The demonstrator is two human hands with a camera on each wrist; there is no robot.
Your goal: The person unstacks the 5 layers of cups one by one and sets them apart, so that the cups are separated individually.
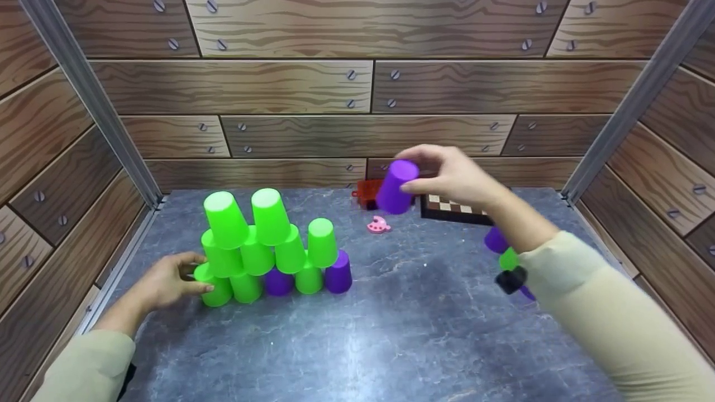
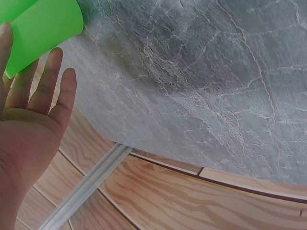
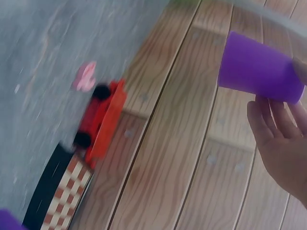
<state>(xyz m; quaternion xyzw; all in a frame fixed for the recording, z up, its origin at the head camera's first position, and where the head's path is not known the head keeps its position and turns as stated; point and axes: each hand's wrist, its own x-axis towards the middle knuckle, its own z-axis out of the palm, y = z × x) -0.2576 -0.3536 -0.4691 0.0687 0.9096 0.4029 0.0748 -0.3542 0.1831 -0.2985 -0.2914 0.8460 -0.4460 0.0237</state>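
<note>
Upside-down cups stand stacked in three rows on the left of the table. In the bottom row are green cups (image 1: 246, 287), a purple cup (image 1: 279, 282) in the middle and another purple cup (image 1: 338, 273) at the right end. All second-row cups are green, and two green cups (image 1: 270, 218) form the top. My left hand (image 1: 167, 281) (image 2: 33, 124) is beside the lower-left green cup (image 2: 45, 33), fingers extended; contact is unclear. My right hand (image 1: 452, 177) (image 3: 283, 143) holds a tilted purple cup (image 1: 396, 187) (image 3: 256, 69) in the air, right of the stack.
A red toy cart (image 1: 367, 192) (image 3: 103, 122) and a checkered board (image 1: 455, 207) (image 3: 67, 191) lie at the back. A small pink toy (image 1: 378, 225) (image 3: 85, 76) is in front of the cart. More cups (image 1: 496, 240) are partly hidden by the right forearm. Wood-patterned walls enclose the table.
</note>
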